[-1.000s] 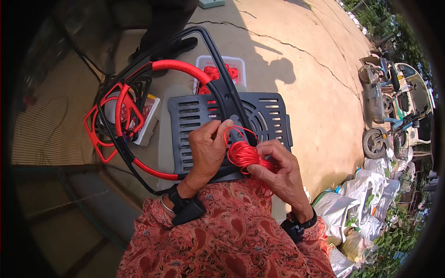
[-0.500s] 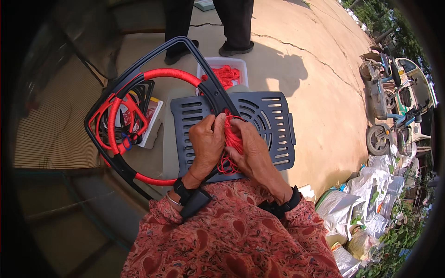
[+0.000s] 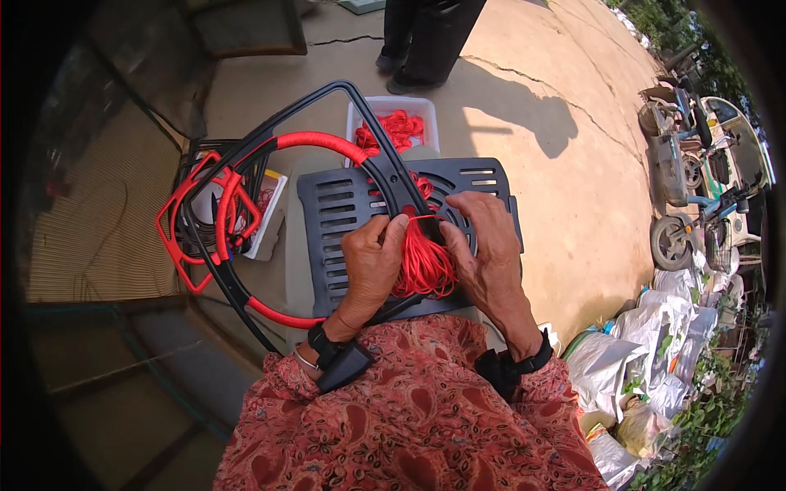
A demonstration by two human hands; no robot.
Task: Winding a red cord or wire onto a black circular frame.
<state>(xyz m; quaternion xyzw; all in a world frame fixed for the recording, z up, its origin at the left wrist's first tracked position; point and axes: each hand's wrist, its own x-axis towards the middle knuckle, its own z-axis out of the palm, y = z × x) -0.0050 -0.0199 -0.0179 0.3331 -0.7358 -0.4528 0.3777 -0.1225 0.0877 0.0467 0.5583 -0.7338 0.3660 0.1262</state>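
A bundle of red cord (image 3: pixel 423 266) hangs in loops against a black frame (image 3: pixel 399 184), whose curved parts are wrapped in red (image 3: pixel 319 141). At the top of the bundle, my left hand (image 3: pixel 372 255) is closed, with thumb and forefinger pinched on the cord beside the frame. A thin strand crosses the frame from there to my right hand (image 3: pixel 490 254), whose bent fingers and thumb close around the strand's end; the fingertips are partly hidden. Under the bundle lies a dark grey slotted plastic panel (image 3: pixel 326 245).
A white bin (image 3: pixel 431 131) of red cord stands beyond the panel. To the left, another white box (image 3: pixel 277 214) sits behind red frames (image 3: pixel 166 231) and black pieces. A person's dark-trousered legs (image 3: pixel 434 41) are ahead. White sacks (image 3: pixel 602 360) and scooters (image 3: pixel 675 241) line the right.
The cord bundle has spread and hangs lower, and my right hand has moved right, off its side. The frame has shifted slightly right. The person ahead has stepped right.
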